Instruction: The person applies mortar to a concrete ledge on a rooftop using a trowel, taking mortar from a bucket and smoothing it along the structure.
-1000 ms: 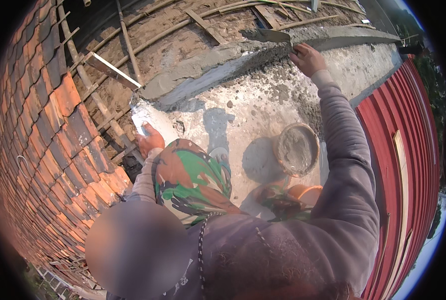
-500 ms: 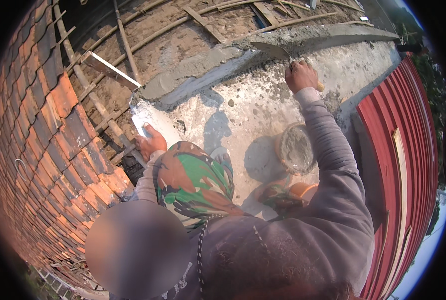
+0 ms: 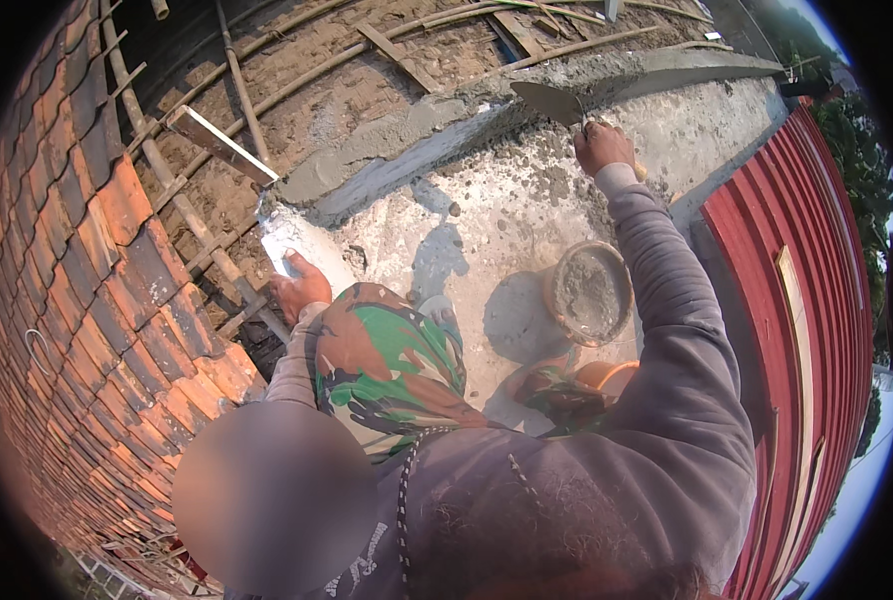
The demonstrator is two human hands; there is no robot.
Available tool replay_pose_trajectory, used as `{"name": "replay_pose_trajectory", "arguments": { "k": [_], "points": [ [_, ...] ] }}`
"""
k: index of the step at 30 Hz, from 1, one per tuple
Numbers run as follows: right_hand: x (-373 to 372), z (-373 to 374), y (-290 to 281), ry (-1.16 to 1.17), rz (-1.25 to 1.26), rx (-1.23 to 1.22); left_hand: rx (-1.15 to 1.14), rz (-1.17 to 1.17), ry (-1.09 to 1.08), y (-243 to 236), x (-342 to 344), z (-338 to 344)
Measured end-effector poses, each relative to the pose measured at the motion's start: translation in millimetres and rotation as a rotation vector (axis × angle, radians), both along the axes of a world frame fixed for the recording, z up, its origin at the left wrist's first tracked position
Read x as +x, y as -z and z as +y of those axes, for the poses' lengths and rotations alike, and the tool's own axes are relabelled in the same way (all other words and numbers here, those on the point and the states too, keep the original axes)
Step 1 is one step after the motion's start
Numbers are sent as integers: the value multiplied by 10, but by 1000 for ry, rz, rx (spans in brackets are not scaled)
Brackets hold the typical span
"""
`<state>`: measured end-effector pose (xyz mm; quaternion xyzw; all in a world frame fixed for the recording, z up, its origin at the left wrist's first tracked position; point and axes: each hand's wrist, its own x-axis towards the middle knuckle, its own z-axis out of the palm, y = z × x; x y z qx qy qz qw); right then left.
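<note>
My right hand point(image 3: 605, 150) is closed round the wooden handle of a pointed trowel point(image 3: 555, 101). Its blade hovers over or touches the wet mortar on top of a low wall point(image 3: 387, 150); I cannot tell which. Low on the left, my left hand point(image 3: 303, 286) grips the edge of a bright white slab-like piece point(image 3: 285, 244) beside the wall's near end, the thumb lying on top. Most of its fingers are hidden under the edge. Between my arms stands a bucket point(image 3: 592, 293) with grey mortar in it.
Orange roof tiles point(image 3: 97, 300) slope away on the left, with bamboo poles point(image 3: 207, 235) beside them. A wooden board point(image 3: 224, 145) sticks out at the wall's end. Red corrugated sheeting point(image 3: 767, 260) lies right. An orange container point(image 3: 607, 377) is partly hidden by my body.
The trowel blade has turned, showing more of its flat face, and my right hand has shifted slightly. My left hand keeps its grip. The whole view has moved a little.
</note>
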<state>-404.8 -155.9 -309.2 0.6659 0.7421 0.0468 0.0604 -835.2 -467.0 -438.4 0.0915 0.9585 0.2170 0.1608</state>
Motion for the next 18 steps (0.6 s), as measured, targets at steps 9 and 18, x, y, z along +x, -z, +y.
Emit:
{"name": "replay_pose_trajectory", "arguments": {
  "k": [9,18],
  "points": [
    [-12,-131,-130,-91,-13,28,2,-54,15,-239,65,-6],
    [-1105,20,139,2,329,-382,-11,-49,-11,-173,27,-8]
  ]
}}
